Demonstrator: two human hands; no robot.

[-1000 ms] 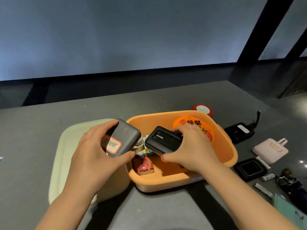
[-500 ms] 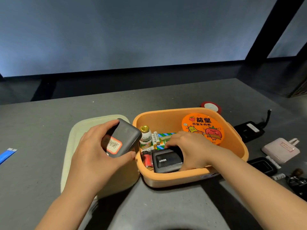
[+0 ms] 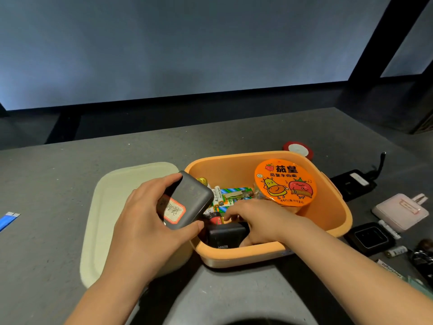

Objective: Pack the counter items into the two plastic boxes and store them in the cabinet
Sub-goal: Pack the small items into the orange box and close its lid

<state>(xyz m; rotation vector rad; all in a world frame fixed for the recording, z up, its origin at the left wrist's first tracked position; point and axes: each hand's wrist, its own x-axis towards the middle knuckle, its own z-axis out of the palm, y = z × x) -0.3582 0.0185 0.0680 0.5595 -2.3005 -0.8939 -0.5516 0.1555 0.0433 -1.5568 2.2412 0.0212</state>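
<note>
A: Report the state of the hands.

B: The left hand point(image 3: 143, 221) grips a grey power bank point(image 3: 185, 200), thumb on its near edge and fingers on its far edge. The unit is held just above the left rim of the orange box point(image 3: 332, 202). A red-bordered label faces up.

A: And the right hand?

B: The right hand point(image 3: 260, 219) is inside the orange box, at its near left corner. Its fingers curl over a black power bank point(image 3: 225, 234) that stands against the near wall of the box.

A: Contents of the orange box?

B: An orange noodle cup point(image 3: 284, 182) leans at the far right side. White batteries point(image 3: 218, 194) and a green-and-blue packet point(image 3: 236, 194) lie in the middle. A red item sits just beside the black power bank; its type cannot be determined.

A: Position of the second box?

B: The pale green box point(image 3: 112, 207) stands on the bench point(image 3: 46, 179), touching the left side of the orange box.

A: Items right of the orange box?

B: A pink pouch point(image 3: 401, 211), a black square device point(image 3: 370, 238) and a black charger with cable point(image 3: 356, 184) lie on the bench. A red-rimmed disc point(image 3: 298, 148) lies behind the orange box.
</note>
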